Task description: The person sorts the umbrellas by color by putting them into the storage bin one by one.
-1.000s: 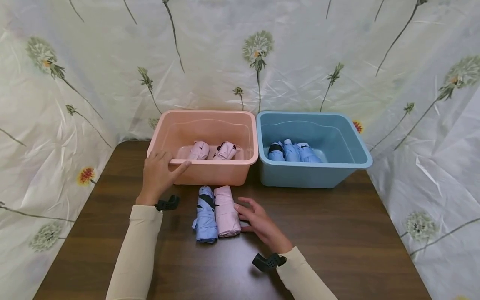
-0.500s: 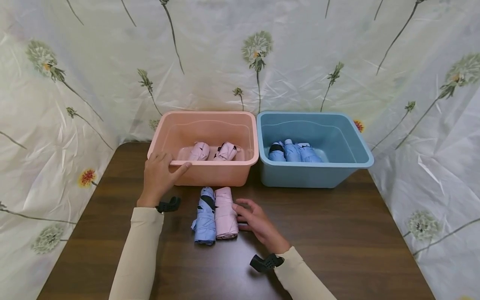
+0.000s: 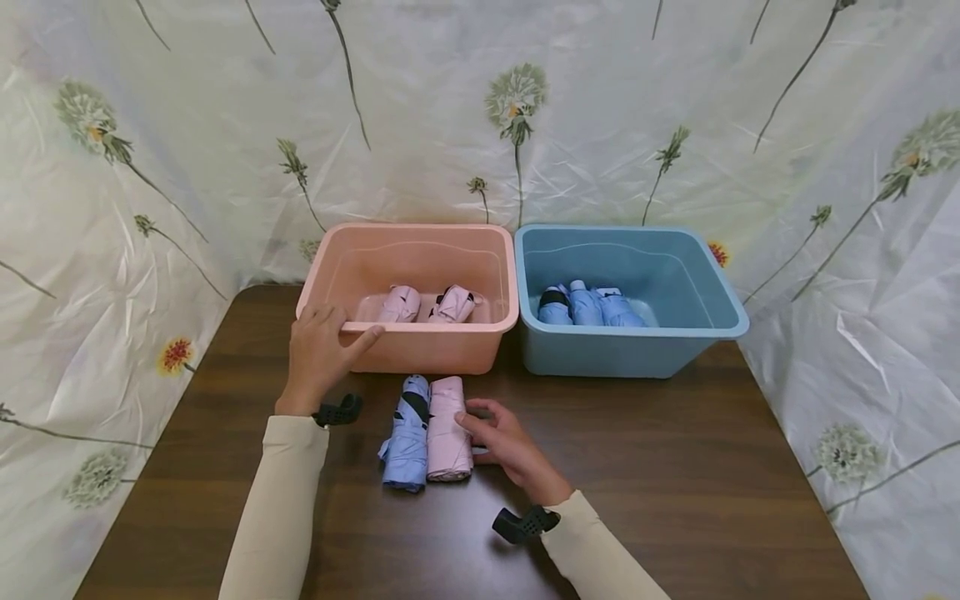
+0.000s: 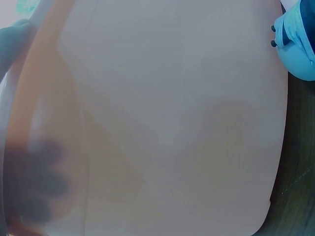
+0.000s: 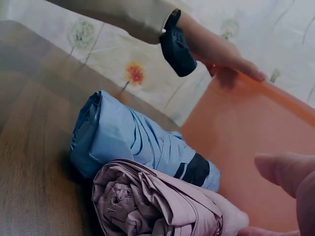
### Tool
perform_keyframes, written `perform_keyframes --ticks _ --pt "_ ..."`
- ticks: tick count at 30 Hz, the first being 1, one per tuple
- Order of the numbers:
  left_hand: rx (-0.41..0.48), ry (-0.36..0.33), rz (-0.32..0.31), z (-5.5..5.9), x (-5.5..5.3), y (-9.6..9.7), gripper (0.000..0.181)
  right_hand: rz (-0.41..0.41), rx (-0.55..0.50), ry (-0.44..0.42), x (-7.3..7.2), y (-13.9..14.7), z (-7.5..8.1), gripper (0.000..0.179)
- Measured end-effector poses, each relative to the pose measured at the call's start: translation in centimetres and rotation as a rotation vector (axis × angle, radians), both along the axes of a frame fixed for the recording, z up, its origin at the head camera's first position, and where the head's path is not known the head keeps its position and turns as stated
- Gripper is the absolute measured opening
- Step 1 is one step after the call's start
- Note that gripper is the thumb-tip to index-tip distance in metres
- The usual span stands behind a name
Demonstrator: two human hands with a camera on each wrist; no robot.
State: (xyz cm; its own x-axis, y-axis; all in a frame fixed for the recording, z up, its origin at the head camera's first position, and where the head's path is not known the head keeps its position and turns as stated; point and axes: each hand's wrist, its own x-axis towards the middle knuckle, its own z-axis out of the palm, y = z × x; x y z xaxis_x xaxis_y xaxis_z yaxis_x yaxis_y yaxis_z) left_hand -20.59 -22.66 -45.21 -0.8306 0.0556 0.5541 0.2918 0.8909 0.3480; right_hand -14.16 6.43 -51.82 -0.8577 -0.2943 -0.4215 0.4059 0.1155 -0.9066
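Observation:
My left hand (image 3: 317, 357) grips the near left rim of the pink plastic bin (image 3: 427, 352). In the left wrist view, dark finger shapes show through the bin's wall (image 4: 162, 128). My right hand (image 3: 508, 446) lies along the right side of a folded pink umbrella (image 3: 449, 433), fingers touching it. In the right wrist view the thumb (image 5: 280, 169) stands apart from that umbrella. Directly left of it, side by side, lies a folded blue umbrella (image 3: 407, 442) with a black patch. Both lie lengthwise on the table before the bin.
Two rolled pink umbrellas (image 3: 401, 305) lie inside the pink bin. Against its right side stands a blue bin (image 3: 600, 354) holding several blue umbrellas (image 3: 587, 306). The dark wooden table (image 3: 675, 475) ends at a flowered curtain (image 3: 420, 108) behind and on both sides.
My right hand has moved slightly left. The pink umbrella has slid left with it, and the blue umbrella's near end has shifted left too. The left hand stays on the bin's rim.

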Motion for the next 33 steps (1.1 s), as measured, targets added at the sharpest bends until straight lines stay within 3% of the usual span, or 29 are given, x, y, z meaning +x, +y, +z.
perform_keyframes --ticks 6,11,25,33 --pt "-0.001 0.006 -0.002 -0.3 0.0 -0.1 0.053 0.052 0.125 0.152 0.1 -0.7 -0.3 0.056" --pt "0.004 0.009 -0.005 -0.4 -0.1 -0.1 0.053 0.045 0.224 0.243 0.3 -1.2 -0.8 0.056" --pt "0.001 0.020 -0.008 -0.3 -0.1 -0.1 0.052 0.043 0.244 0.299 0.6 -2.1 -0.8 0.054" --pt "0.012 0.012 -0.004 -0.1 0.0 -0.1 0.052 0.025 0.196 0.257 0.5 -1.8 -1.2 0.054"
